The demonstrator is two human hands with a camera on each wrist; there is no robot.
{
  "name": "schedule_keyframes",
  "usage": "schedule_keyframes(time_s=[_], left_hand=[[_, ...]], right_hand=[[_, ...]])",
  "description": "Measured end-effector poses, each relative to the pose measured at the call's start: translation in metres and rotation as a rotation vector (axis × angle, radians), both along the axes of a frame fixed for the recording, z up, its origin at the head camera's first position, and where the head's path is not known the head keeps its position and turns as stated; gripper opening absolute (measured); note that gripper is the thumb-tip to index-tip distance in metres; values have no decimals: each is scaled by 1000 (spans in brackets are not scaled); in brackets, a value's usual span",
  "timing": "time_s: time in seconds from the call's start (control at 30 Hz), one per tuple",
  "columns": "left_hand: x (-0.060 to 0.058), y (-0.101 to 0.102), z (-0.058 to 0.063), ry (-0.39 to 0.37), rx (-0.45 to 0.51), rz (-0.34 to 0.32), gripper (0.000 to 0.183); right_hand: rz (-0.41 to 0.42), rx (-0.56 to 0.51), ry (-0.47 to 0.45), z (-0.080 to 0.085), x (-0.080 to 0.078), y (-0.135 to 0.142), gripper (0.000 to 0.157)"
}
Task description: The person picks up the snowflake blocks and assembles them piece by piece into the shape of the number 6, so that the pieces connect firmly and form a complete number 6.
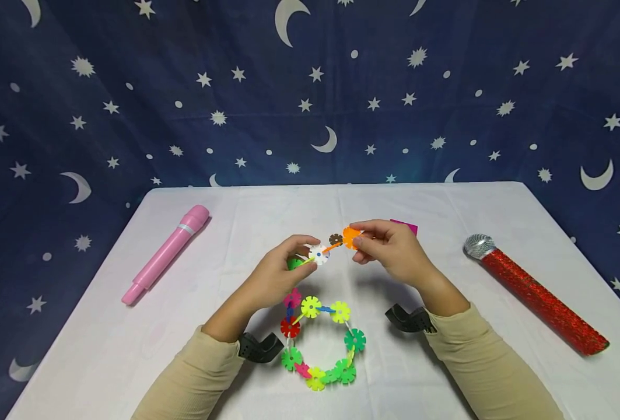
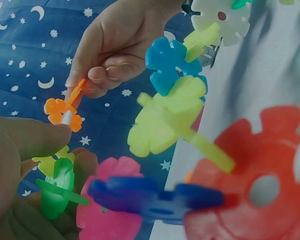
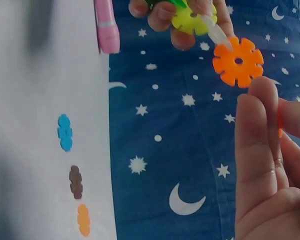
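Observation:
A chain of colourful notched plastic discs (image 1: 354,340) curves in a loop below my hands. My left hand (image 1: 273,271) pinches its upper end between thumb and fingers, at the yellow disc (image 3: 190,21) and white disc (image 1: 318,254). Joined to the white one is an orange disc (image 3: 238,62), which points toward my right hand (image 1: 396,251). Between its thumb and fingertips, my right hand pinches another orange disc (image 2: 78,92), seen edge-on in the left wrist view, right at the joined orange disc. Fingers hide much of this held disc in the right wrist view.
Loose blue (image 3: 65,132), brown (image 3: 76,182) and orange (image 3: 83,220) discs lie in a row on the white tablecloth (image 1: 236,216). A pink microphone (image 1: 168,254) is at the left, a glittery red microphone (image 1: 540,297) at the right. Behind my right hand shows a magenta piece (image 1: 408,226).

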State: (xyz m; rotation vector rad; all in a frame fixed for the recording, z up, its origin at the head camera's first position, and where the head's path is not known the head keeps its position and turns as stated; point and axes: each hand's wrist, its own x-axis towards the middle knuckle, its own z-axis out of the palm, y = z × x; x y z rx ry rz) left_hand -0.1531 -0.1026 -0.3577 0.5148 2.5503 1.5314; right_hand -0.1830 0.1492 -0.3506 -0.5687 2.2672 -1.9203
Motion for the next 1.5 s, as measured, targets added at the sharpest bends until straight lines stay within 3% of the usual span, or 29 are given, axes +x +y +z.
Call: schedule_keyframes(time_s=[0.57,0.8,1.23,1.5], left_hand=[[2,4,0,104,-28,19,38],[3,5,1,107,-24,41,38],[6,6,2,69,-10,50,38],[4,6,1,69,-16,53,41]], right_hand=[[-14,-55,33,-1,4,-7,37],[22,41,85,-2,7,-5,41],[-14,60,175,-8,13,-12,43],[-14,-7,114,-12,11,-15,42]])
